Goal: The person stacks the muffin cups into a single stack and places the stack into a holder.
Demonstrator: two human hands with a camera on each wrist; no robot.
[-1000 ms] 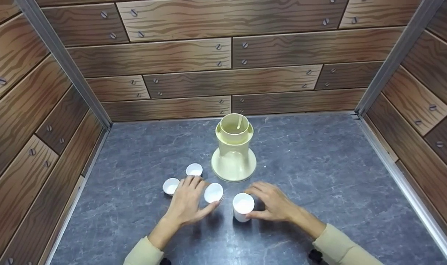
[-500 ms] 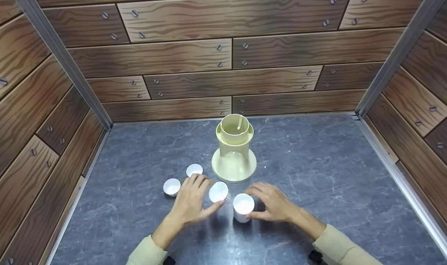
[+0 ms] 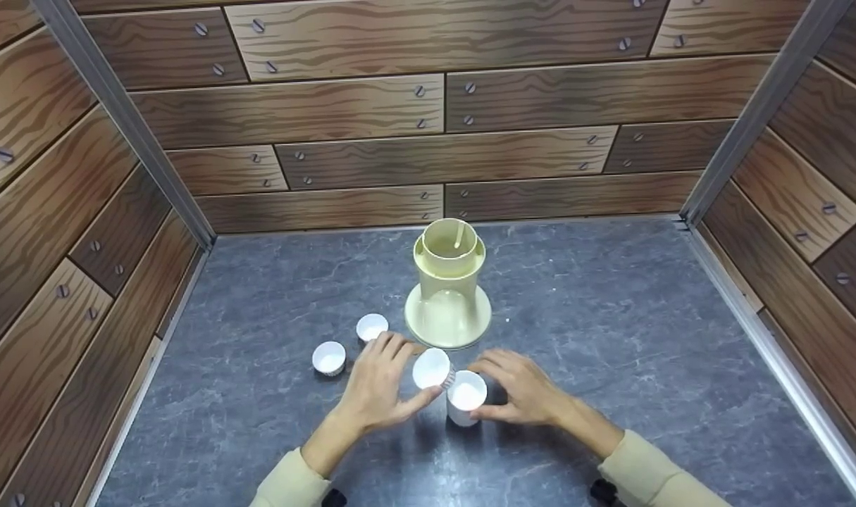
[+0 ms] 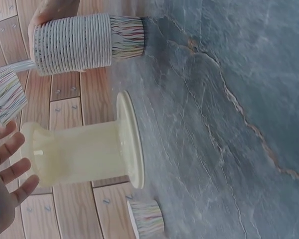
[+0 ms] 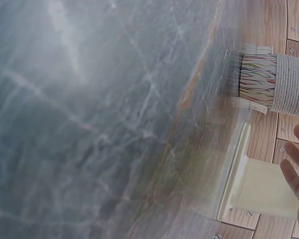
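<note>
My left hand (image 3: 378, 387) pinches a small white paper cup (image 3: 431, 368) between thumb and fingers. The cup is tilted and shows coloured wavy lines on its outside in the left wrist view. Close on its right, my right hand (image 3: 523, 391) grips an upright stack of nested paper cups (image 3: 465, 394). Many rolled rims of that stack (image 4: 74, 42) show in the left wrist view, its bottom on the table. Two single paper cups stand to the left: one nearer (image 3: 329, 358), one farther back (image 3: 372, 327), partly beside the left fingers. Whether the held cup touches the stack, I cannot tell.
Behind the hands stands a cream plastic holder (image 3: 447, 296) with a wide round base and an open tubular top. The grey marbled tabletop (image 3: 646, 317) is bounded by wood-patterned panels (image 3: 364, 105) at the back and both sides, with metal rails along the corners.
My left hand has moved to the right with the pinched paper cup, closing the gap to the stack. The right hand and its stack have stayed in place.
</note>
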